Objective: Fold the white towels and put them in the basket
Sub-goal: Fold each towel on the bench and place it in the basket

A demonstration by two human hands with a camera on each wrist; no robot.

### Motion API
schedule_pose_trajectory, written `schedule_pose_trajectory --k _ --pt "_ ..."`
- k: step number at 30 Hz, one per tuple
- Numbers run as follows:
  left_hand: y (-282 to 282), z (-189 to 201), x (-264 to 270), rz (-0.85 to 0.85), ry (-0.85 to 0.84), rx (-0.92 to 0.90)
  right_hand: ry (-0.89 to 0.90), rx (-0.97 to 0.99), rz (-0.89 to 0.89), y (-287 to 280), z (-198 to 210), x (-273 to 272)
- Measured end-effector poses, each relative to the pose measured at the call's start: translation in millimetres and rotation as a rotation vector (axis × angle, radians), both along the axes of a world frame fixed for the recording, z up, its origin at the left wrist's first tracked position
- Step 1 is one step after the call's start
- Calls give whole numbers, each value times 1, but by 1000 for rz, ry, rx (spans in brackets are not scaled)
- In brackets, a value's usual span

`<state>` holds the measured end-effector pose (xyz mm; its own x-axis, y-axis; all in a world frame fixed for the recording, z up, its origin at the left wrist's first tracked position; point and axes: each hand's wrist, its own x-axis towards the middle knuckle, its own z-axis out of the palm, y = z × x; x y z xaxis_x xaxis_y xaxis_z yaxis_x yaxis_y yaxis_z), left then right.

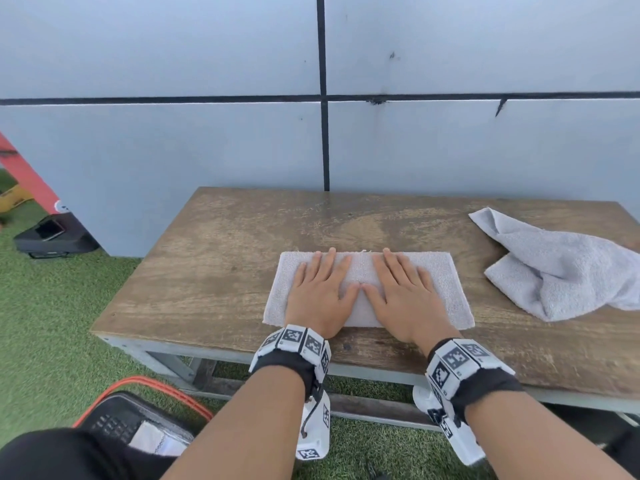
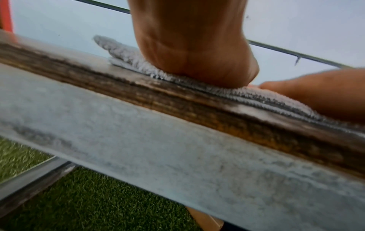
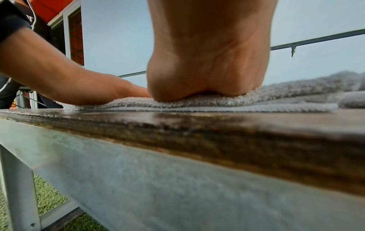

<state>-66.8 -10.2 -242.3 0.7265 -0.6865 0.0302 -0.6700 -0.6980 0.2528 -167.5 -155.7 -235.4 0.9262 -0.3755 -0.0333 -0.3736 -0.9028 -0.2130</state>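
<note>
White folded towel [image 1: 446, 289] on a brown (worn, streaky) tabletop [image 1: 214, 271]; green turf [image 1: 52, 323] below.

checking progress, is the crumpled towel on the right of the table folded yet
No, the second towel lies bunched and creased on the table, while both the left hand and right hand press flat on the folded towel.

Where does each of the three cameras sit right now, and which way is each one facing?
Head: worn high, looking forward and down at the wooden table; shows both forearms, left hand and right hand flat on the folded towel, crumpled towel at right.
Left wrist: below the table edge, looking up along the left palm heel.
Right wrist: same low angle; shows the right palm heel and the left hand.
Shared: both wrist views show the folded towel's layered edge.
</note>
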Motion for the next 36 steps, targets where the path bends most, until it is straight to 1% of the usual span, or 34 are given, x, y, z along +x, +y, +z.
schedule_pose_trajectory --k 7,12,21,26,32,33,34,36 --pt "15 0 2 90 27 27 -3 -11 -63 -9 0 -14" --pt "24 3 1 108 66 26 12 -15 -86 -14 0 -22" --pt "40 4 -3 169 36 41 31 -37 -121 -19 1 -30" --pt "49 4 -4 183 25 30 7 -66 -142 -25 -4 -31" --pt "45 10 -11 221 36 43 66 -48 -162 -17 7 -29" --pt "44 11 -11 229 37 45 47 -96 -167 -12 11 -29" --pt "43 12 -12 239 38 50 -2 -183 -155 -6 16 -31" --pt "39 16 -12 263 37 74 -137 -319 -67 9 24 -35"
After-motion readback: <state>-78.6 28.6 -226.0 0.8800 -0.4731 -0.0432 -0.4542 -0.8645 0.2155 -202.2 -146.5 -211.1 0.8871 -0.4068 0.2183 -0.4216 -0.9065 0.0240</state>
